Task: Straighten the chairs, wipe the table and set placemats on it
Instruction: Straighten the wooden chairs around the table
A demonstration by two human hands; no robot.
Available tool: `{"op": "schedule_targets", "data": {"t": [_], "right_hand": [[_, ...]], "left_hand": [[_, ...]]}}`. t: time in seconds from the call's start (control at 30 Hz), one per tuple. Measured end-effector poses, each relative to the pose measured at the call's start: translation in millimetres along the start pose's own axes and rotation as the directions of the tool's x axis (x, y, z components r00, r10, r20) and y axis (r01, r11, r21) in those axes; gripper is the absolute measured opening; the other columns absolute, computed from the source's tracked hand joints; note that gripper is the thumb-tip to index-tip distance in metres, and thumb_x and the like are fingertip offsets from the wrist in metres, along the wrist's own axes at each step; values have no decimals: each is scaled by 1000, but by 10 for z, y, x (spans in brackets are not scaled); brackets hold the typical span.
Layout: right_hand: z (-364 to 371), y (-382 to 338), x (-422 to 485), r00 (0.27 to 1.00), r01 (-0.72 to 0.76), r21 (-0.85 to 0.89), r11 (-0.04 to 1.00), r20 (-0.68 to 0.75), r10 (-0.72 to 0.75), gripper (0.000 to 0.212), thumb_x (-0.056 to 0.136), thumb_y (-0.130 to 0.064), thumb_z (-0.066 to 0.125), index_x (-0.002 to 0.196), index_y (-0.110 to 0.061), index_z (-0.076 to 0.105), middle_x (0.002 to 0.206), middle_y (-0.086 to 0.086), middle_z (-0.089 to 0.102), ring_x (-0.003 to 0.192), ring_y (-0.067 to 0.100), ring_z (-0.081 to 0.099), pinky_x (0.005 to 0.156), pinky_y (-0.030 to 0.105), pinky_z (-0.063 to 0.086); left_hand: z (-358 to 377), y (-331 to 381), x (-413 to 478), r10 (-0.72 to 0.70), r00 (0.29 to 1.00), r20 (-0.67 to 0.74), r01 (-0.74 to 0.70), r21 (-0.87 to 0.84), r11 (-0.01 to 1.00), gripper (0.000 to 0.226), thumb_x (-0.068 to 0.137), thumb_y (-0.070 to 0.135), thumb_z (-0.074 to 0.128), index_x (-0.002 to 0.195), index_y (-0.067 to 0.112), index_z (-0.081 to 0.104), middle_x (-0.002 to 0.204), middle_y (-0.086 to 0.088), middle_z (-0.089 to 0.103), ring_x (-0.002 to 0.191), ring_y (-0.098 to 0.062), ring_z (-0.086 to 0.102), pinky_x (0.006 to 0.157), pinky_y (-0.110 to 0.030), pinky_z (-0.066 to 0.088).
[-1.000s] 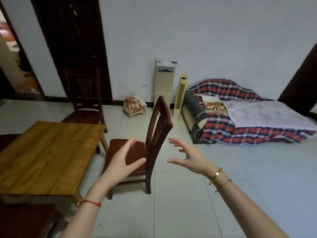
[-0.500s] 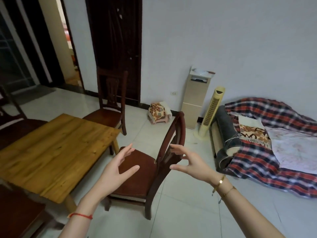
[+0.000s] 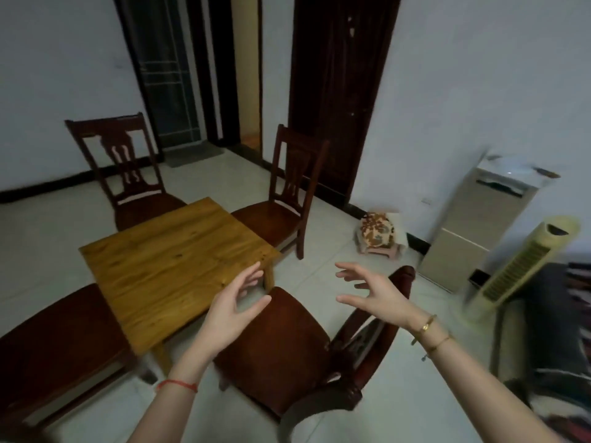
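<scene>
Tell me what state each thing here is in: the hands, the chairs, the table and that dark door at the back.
Left hand: open, empty, over the near chair.
Right hand: open, empty, fingers curled.
Near chair: askew, corner-on to the table, not gripped.
Table: bare, no placemats.
Far right chair: upright, at the table's edge.
Far left chair: upright, at the table's edge.
Dark door: shut.

The left edge is cutting off the near-left chair (image 3: 60,353); the right edge is cropping the bedding (image 3: 556,330); motion blur is smearing the tower fan (image 3: 524,266) at right.
</scene>
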State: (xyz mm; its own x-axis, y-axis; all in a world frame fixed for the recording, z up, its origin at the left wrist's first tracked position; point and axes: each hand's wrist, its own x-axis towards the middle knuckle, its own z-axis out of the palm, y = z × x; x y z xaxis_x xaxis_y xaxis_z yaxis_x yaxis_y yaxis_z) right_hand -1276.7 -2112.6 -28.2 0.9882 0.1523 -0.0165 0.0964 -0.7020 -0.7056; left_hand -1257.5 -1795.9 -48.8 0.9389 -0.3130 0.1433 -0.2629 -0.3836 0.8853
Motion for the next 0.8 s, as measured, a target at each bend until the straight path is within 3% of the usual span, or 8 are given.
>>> {"op": "schedule_targets", "data": {"t": [0.23, 0.33, 0.43, 0.63, 0.8], "right_hand": [[-257, 355, 768, 963, 189, 30, 982, 189, -191, 66, 80, -41, 74, 138, -35, 43, 128, -11, 59, 120, 2, 52, 103, 25, 43], [-382, 497, 972, 919, 272, 52, 961, 282, -275, 66, 81, -39, 75, 140, -34, 43, 129, -13, 58, 121, -1, 51, 101, 19, 41], [-540, 667, 1096, 865, 353, 66, 933, 358, -352, 68, 80, -43, 74, 140, -34, 44, 129, -14, 59, 121, -3, 51, 103, 21, 41], [-796, 1015, 1126, 780, 442, 119, 889, 438, -447, 69, 79, -43, 75, 141, -30, 45, 130, -13, 59, 122, 1, 52, 104, 23, 42], [-910, 1259, 984, 720, 481, 143, 865, 499, -483, 69, 81, -41, 74, 142, -29, 44, 132, -11, 58, 121, 1, 52, 95, 9, 38]], "left_hand": [[242, 266, 253, -102, 968, -229, 119, 61, 991, 68, 87, 38, 70, 148, 30, 41, 139, 14, 55, 128, 6, 49, 111, -30, 41], [466, 419, 310, -130, 937, -325, 163, 75, 984, 67, 87, 35, 71, 147, 31, 42, 139, 12, 55, 128, 2, 49, 111, -31, 41], [773, 571, 300, -152, 899, -411, 202, 79, 976, 67, 87, 34, 71, 148, 29, 42, 139, 10, 56, 128, -3, 51, 111, -32, 42], [1441, 816, 224, -169, 846, -505, 254, 103, 962, 68, 88, 35, 70, 149, 29, 40, 140, 9, 55, 129, -5, 51, 110, -34, 43], [1947, 986, 121, -208, 817, -538, 294, 77, 953, 71, 87, 39, 72, 149, 31, 39, 141, 8, 54, 130, -5, 51, 110, -38, 44]]}}
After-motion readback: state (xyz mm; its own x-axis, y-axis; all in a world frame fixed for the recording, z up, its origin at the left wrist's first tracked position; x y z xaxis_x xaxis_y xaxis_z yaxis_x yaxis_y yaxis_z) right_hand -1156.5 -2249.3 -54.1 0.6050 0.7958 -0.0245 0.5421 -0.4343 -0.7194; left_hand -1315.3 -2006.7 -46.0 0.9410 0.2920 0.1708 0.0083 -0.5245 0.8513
